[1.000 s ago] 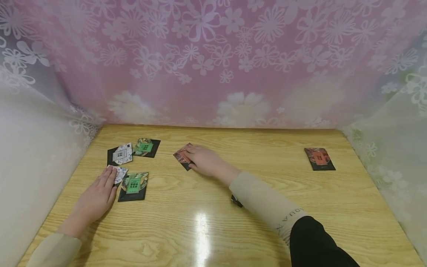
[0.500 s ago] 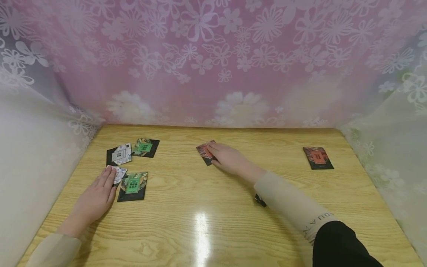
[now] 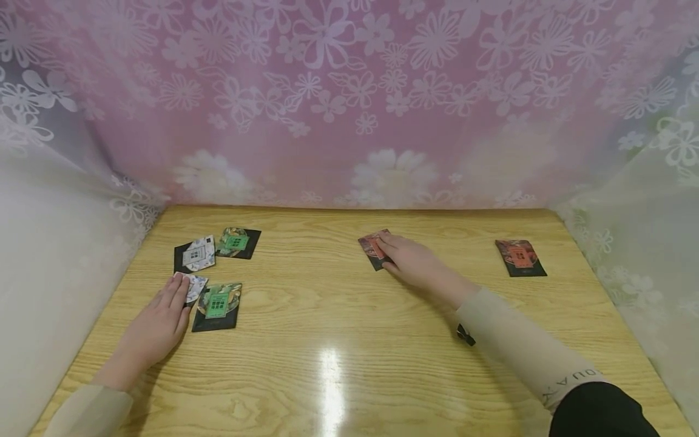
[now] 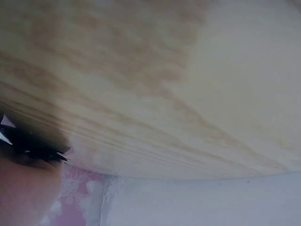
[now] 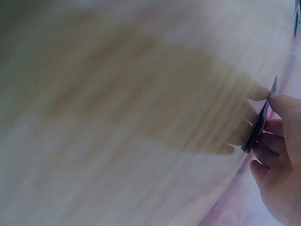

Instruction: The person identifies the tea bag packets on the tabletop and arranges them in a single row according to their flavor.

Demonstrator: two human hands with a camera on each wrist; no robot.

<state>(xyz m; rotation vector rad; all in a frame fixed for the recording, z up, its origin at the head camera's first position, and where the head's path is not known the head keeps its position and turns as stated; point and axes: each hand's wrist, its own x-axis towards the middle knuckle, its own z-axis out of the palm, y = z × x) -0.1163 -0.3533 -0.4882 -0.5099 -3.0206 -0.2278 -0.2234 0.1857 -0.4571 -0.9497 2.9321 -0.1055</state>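
My right hand (image 3: 406, 261) pinches a red-and-black card (image 3: 374, 247) just above the wooden table (image 3: 349, 364), right of centre. In the right wrist view this card (image 5: 258, 125) shows edge-on, held between the thumb and fingers (image 5: 282, 155). A matching red card (image 3: 520, 257) lies flat at the far right. My left hand (image 3: 158, 321) lies flat at the left, its fingertips resting on a white patterned card (image 3: 195, 285). The left wrist view shows only part of the hand (image 4: 23, 193) and a dark card edge (image 4: 28, 141).
Beside the left hand lie a green card (image 3: 217, 305), another white card (image 3: 198, 254) and a second green card (image 3: 236, 242). Pink flowered curtains close in the table at the back and both sides.
My right hand has carried the red card to the right, from the table's middle towards the other red card. The left hand has stayed still.
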